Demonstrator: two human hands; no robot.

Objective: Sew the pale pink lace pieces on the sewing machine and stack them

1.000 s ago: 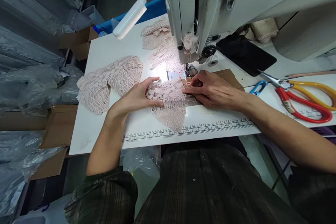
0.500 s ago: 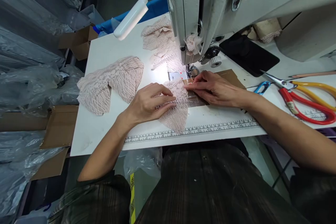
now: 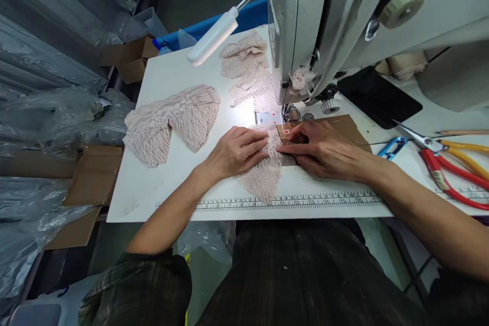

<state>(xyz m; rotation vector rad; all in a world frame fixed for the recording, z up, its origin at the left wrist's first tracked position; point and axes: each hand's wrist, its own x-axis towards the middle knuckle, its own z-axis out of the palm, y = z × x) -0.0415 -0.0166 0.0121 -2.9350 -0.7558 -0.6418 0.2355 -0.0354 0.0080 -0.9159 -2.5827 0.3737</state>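
A pale pink lace piece lies under my hands in front of the sewing machine's presser foot. My left hand rests on its left part, fingers laid flat across the lace. At the lace's right edge my right hand has thumb and forefinger pinched together, the other fingers curled under. More lace runs from the needle area toward the back of the table. A brown plate with a red mark lies beneath my right hand. The needle tip is too small to make out.
Another folded lace piece lies at left. The machine head and a white lamp overhang the work. At right are a black phone, a blue clip-like tool, red-handled scissors and yellow handles. A ruler strip lines the front edge.
My left hand has come down flatter onto the lace. My right hand has drawn slightly toward the front edge relative to the machine. The whole view has shifted a little.
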